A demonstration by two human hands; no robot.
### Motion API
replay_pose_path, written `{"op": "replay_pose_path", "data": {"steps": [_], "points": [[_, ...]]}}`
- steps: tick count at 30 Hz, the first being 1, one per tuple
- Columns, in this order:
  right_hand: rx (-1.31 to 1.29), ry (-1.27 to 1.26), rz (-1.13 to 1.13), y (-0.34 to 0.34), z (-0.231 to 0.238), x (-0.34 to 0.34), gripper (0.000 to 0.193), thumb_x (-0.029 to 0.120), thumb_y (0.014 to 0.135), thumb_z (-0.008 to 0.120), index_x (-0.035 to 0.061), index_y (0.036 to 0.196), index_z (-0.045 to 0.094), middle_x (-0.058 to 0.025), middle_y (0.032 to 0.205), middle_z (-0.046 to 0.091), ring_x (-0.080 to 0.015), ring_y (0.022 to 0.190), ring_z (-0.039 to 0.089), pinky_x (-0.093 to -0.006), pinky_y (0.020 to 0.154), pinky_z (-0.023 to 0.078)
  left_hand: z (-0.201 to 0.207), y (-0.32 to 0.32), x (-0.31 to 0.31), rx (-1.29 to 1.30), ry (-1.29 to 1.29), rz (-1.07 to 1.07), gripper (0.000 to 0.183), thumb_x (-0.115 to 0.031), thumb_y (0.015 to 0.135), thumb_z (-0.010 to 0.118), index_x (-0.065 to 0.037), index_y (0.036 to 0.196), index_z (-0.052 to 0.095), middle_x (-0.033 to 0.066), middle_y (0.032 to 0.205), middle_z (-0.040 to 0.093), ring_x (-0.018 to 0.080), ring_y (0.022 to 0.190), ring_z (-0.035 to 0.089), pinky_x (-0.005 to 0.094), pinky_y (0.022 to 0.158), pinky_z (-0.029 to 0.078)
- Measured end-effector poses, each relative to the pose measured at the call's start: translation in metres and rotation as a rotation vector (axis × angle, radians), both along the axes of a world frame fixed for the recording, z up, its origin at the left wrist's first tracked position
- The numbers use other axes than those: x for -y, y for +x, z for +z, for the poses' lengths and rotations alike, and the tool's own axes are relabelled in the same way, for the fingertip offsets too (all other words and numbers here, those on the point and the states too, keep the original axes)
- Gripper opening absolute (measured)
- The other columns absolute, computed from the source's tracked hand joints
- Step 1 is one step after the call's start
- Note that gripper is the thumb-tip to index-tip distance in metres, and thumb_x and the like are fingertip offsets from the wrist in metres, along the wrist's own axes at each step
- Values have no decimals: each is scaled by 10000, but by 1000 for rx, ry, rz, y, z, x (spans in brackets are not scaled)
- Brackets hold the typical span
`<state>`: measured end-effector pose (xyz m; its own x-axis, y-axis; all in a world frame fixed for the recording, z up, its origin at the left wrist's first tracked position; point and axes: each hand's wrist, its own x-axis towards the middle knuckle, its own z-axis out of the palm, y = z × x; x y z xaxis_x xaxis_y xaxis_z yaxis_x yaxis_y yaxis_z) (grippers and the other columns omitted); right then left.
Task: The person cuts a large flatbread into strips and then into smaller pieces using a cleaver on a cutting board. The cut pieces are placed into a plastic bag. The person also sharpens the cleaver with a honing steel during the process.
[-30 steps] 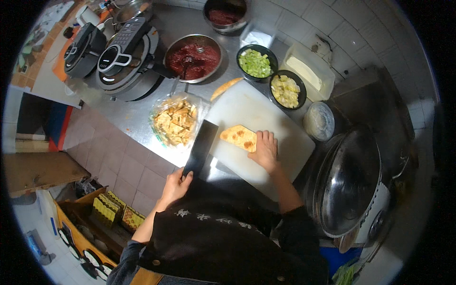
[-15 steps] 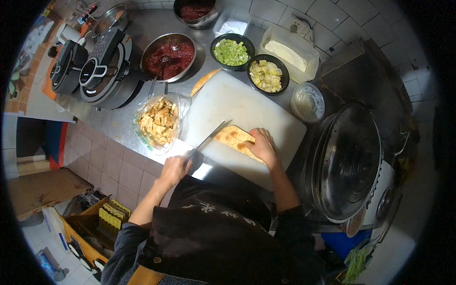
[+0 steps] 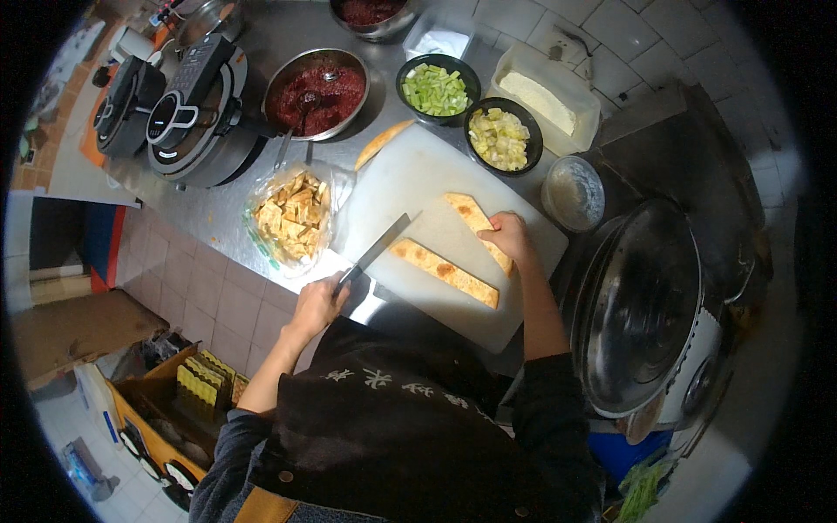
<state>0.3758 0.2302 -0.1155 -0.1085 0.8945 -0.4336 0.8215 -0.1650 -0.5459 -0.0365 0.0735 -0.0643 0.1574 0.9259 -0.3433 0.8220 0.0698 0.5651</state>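
Note:
In my left hand is the handle of a knife, its blade pointing up and right over the near-left part of a white cutting board. My right hand pinches a long strip of browned flatbread near its middle. A second flatbread strip lies on the board nearer to me, apart from the first. Along the board's far-left edge rests a curved flatbread piece. Left of the board sits a clear plastic bag full of cut flatbread pieces.
Beyond the board stand a steel bowl of dark red mince, a black bowl of chopped greens and a black bowl of pale yellow pieces. A flour bin is behind. Electric cookers stand left, a large wok right.
The flatbread under my right hand is now two separate strips. My right hand has moved up and right with one strip, and the knife has shifted slightly.

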Motion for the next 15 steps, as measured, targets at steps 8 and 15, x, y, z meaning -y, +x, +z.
{"op": "replay_pose_path", "data": {"steps": [8, 15], "points": [[-34, 482, 259, -103, 27, 81, 632, 308, 795, 823, -3, 1287, 577, -162, 1282, 550, -344, 1192, 482, -468, 1001, 437, 5, 1, 4, -32, 28, -17, 268, -145, 919, 669, -85, 1179, 644, 216, 848, 682, 439, 776, 654, 500, 674, 529], [-102, 545, 261, -134, -4, 96, 525, 188, 806, 798, -30, 1241, 601, -150, 1183, 547, -332, 1132, 496, -432, 981, 449, 4, 1, 3, -30, 76, -44, 298, -147, 912, 675, -73, 1199, 643, 220, 837, 687, 438, 760, 654, 495, 674, 533]]}}
